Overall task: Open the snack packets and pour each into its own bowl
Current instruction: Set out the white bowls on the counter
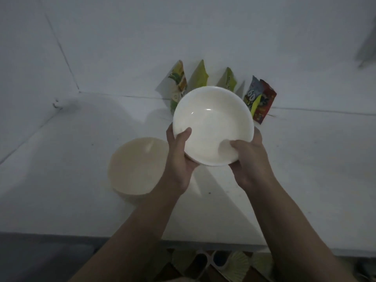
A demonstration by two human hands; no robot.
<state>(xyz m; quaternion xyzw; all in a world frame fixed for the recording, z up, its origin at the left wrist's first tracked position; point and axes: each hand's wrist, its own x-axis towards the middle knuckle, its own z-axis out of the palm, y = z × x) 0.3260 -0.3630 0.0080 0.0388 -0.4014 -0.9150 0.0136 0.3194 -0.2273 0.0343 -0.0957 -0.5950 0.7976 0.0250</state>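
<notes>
Both my hands hold an empty white bowl [213,119] above the white counter, tilted toward me. My left hand [180,157] grips its near left rim with the thumb inside. My right hand [250,159] grips the near right rim, thumb inside too. A second, cream bowl [136,165] stands empty on the counter to the left. Behind the held bowl several snack packets lean against the wall: a yellow-green one [179,80], two plain green ones [199,75] [228,79], and a red and blue one [261,98]. The held bowl hides their lower parts.
The white counter [305,169] meets a white wall at the back and a side wall at the left. Its front edge runs across the bottom of the view. Below that edge are dim objects on the floor [219,265].
</notes>
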